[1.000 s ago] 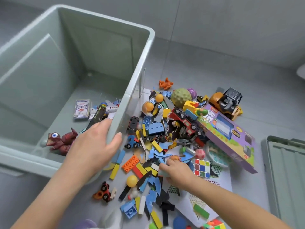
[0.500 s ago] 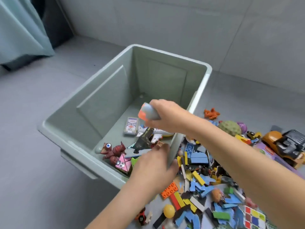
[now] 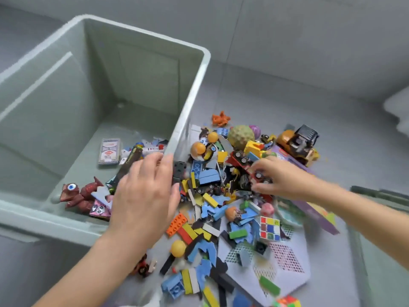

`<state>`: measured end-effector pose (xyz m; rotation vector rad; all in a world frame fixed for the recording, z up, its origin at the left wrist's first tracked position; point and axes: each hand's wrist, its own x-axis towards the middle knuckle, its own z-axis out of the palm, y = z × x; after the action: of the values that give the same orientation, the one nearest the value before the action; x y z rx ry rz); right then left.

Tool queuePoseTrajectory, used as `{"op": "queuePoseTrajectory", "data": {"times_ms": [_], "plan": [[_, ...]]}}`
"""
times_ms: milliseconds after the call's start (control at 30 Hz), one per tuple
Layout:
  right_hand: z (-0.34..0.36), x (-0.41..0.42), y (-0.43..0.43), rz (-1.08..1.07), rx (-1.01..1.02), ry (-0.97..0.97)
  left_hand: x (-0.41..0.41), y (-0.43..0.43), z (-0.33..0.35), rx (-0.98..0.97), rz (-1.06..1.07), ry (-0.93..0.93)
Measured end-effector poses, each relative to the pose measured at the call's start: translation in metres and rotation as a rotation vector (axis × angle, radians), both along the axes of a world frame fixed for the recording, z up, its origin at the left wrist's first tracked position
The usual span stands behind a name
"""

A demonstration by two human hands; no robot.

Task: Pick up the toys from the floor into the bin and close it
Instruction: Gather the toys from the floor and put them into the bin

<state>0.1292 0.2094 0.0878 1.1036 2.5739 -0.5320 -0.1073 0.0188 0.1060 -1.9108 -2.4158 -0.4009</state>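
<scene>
Toys (image 3: 210,199) lie heaped on the floor (image 3: 287,96), centre frame, beside the bin (image 3: 193,89). Right hand (image 3: 282,181) grasps the red toy truck (image 3: 238,159); lift straight up. Left hand (image 3: 143,196) rests released on the rim.

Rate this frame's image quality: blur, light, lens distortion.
Head view: motion blur smears the right hand gripping the truck, its forearm, and the bricks at the bottom edge, while the left hand is only slightly soft. Head view: the light is soft and even, with faint shadows and no harsh glare. Head view: the wide lens seems to bow the bin rim slightly.
</scene>
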Motion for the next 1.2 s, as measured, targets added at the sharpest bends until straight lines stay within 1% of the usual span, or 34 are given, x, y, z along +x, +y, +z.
{"op": "queuePoseTrajectory", "data": {"times_ms": [67, 100, 167, 233, 300, 333, 367, 433, 500, 567, 600, 667, 700, 767, 833, 900, 1033, 1100, 1200], "plan": [[-0.04, 0.052, -0.021, 0.009, -0.069, -0.209, 0.02, 0.008, -0.004, 0.085, -0.197, 0.031], [-0.059, 0.07, -0.033, 0.008, -0.097, -0.272, 0.032, 0.014, -0.009, 0.095, -0.287, 0.023], [-0.092, 0.091, -0.054, -0.007, -0.156, -0.308, 0.06, 0.03, -0.023, 0.064, -0.43, -0.039], [-0.114, 0.097, -0.067, -0.013, -0.163, -0.293, 0.083, 0.047, -0.049, -0.101, -0.487, -0.252], [-0.123, 0.095, -0.07, -0.007, -0.111, -0.276, 0.097, 0.063, -0.088, -0.374, -0.443, -0.485], [-0.127, 0.092, -0.07, 0.0, -0.077, -0.271, 0.1, 0.067, -0.109, -0.467, -0.439, -0.537], [-0.129, 0.089, -0.07, 0.018, -0.037, -0.267, 0.102, 0.07, -0.129, -0.509, -0.455, -0.538], [-0.136, 0.083, -0.072, 0.071, 0.06, -0.249, 0.102, 0.07, -0.161, -0.576, -0.524, -0.456], [-0.141, 0.077, -0.074, 0.129, 0.114, -0.271, 0.106, 0.067, -0.182, -0.631, -0.641, -0.289], [-0.147, 0.079, -0.073, 0.199, 0.143, -0.329, 0.116, 0.067, -0.195, -0.612, -0.728, -0.095], [-0.15, 0.082, -0.072, 0.22, 0.157, -0.335, 0.12, 0.068, -0.2, -0.6, -0.74, -0.045], [-0.15, 0.084, -0.07, 0.252, 0.166, -0.318, 0.125, 0.072, -0.208, -0.599, -0.714, -0.036], [-0.148, 0.084, -0.069, 0.261, 0.133, -0.314, 0.126, 0.075, -0.212, -0.617, -0.693, -0.051], [-0.149, 0.087, -0.069, 0.231, 0.089, -0.277, 0.127, 0.079, -0.216, -0.653, -0.651, -0.129], [-0.148, 0.092, -0.067, 0.202, 0.054, -0.251, 0.125, 0.082, -0.216, -0.61, -0.606, -0.24], [-0.142, 0.096, -0.063, 0.124, 0.038, -0.197, 0.118, 0.082, -0.216, -0.55, -0.533, -0.336], [-0.136, 0.108, -0.059, -0.064, -0.034, -0.089, 0.097, 0.075, -0.221, -0.493, -0.42, -0.509], [-0.127, 0.108, -0.06, -0.165, -0.099, 0.033, 0.09, 0.07, -0.212, -0.435, -0.339, -0.639], [-0.098, 0.095, -0.061, -0.304, -0.217, 0.315, 0.089, 0.06, -0.171, -0.267, -0.179, -0.857]]}}
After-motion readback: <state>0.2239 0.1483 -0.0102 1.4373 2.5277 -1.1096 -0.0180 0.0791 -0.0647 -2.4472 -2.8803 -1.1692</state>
